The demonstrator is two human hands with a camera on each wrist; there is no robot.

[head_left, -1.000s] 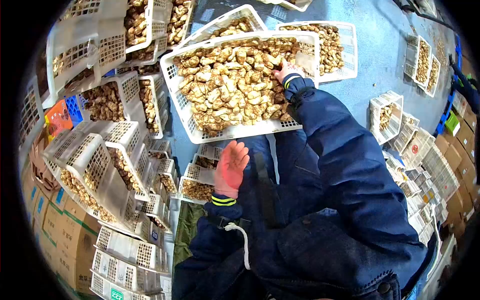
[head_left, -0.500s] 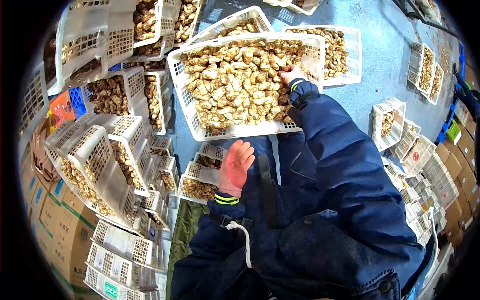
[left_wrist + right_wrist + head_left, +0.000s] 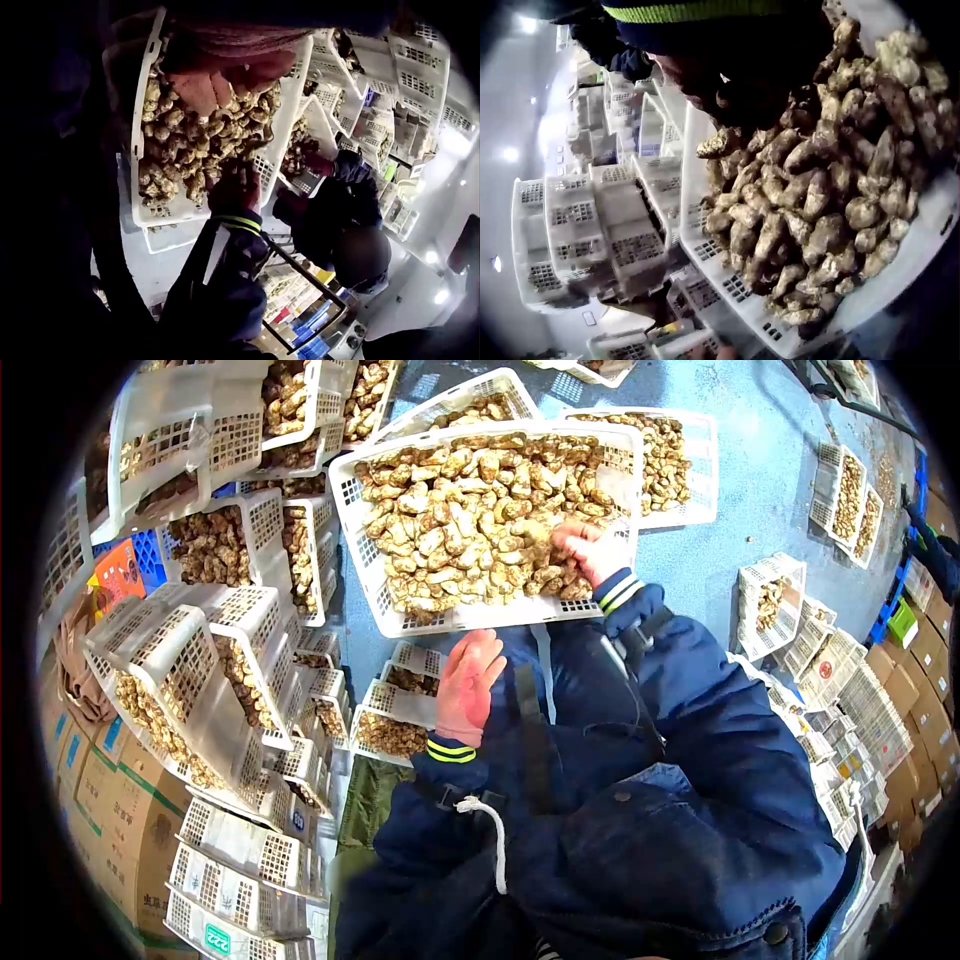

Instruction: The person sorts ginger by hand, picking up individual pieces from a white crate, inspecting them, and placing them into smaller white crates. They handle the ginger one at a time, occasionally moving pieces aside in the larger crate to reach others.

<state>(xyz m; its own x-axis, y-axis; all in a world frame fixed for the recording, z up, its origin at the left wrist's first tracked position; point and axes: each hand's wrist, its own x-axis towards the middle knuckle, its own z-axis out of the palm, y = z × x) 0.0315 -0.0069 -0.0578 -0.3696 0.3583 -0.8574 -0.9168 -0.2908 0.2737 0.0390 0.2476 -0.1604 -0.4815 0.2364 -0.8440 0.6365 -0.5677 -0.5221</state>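
Observation:
A white perforated crate (image 3: 470, 625) full of stubby brown-and-cream mushrooms (image 3: 450, 520) stands in front of me, its near edge at my lap. My right hand (image 3: 592, 550) is in the crate's near right part, fingers curled low over the pile. In the right wrist view, a mushroom (image 3: 718, 142) juts out from beneath that shadowed hand (image 3: 735, 94), pinched at its fingertips. My left hand (image 3: 468, 685) is raised just short of the near rim, palm turned up, nothing in it. Its relaxed fingers (image 3: 199, 91) overlap the mushrooms in the left wrist view.
More mushroom crates stand behind, one at the back right (image 3: 690, 480). Crate stacks (image 3: 200, 690) crowd my left, above cardboard boxes (image 3: 125, 830). Further crates (image 3: 770, 605) sit on the blue floor to the right. Another person (image 3: 337, 225) works opposite in the left wrist view.
My right hand has moved back toward me, from the right side of the pile to its near right part. The left hand stays nearly where it was, its fingers drawn closer together.

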